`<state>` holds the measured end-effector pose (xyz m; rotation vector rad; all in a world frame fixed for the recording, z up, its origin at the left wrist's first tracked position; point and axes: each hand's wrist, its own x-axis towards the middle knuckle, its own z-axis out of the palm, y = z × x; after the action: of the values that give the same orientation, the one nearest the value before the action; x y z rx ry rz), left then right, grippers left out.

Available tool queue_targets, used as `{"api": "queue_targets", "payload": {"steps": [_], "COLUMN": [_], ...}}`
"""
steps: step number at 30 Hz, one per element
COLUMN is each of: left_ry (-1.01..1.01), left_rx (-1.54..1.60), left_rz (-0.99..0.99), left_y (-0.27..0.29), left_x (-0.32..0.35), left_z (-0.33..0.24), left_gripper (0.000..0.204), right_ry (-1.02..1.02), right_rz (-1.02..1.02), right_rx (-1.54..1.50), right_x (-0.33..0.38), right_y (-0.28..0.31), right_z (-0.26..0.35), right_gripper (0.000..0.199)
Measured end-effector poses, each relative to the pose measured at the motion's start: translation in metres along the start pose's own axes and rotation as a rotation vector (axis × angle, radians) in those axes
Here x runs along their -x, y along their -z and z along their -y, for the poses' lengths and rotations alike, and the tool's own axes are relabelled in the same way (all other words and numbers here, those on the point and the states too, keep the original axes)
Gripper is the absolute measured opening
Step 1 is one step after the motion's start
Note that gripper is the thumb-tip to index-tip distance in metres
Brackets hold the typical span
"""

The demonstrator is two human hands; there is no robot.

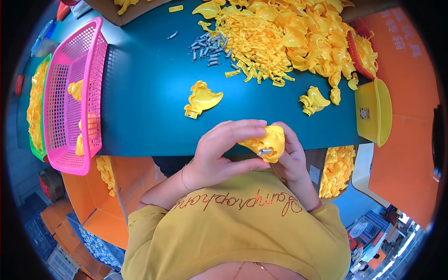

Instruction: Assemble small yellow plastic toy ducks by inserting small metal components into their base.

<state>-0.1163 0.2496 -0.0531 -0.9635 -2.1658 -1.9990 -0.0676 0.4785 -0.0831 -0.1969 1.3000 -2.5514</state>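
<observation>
L hand (212, 147) & R hand (291, 156) both gripping rounded yellow plastic piece (275, 135), short silver metallic cylinder (265, 152) poking out; just off view ctr, 3 o'clock. From it: curvy yellow plastic part (202, 99) @ 10, small silver cylinders (212, 49) @ 11.

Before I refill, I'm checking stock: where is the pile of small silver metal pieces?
In the head view, the silver pile lies far up the teal table, slightly left of centre, beside the left edge of the yellow heap.

Teal table (144, 107), yellow parts (261, 42), metal cylinders (213, 59)
</observation>
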Motion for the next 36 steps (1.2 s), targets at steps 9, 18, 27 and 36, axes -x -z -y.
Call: {"api": "queue_targets", "payload": {"steps": [9, 18, 27, 36], "left_ry": [0.116, 0.108, 0.389, 0.456], "left_rx": [-0.052, 0.094, 0.141, 0.337], "left_rz": [-0.172, -0.121, -0.028, -0.109], "left_y": [-0.006, -0.023, -0.016, -0.010], "left_x": [0.016, 0.014, 0.002, 0.006], "left_z": [0.013, 0.015, 0.002, 0.003], "left_gripper": [0.106, 0.117, 0.120, 0.090], "right_ry": [0.350, 0.616, 0.692, 0.624], "right_rz": [-0.040, -0.175, -0.283, -0.093], "right_rx": [0.442, 1.010, 1.260, 1.283], "right_x": [-0.008, -0.017, -0.025, -0.018], "right_y": [0.001, -0.018, -0.028, -0.017], "right_z": [0.009, -0.002, -0.016, -0.009], "right_gripper": [0.056, 0.062, 0.056, 0.050]}}
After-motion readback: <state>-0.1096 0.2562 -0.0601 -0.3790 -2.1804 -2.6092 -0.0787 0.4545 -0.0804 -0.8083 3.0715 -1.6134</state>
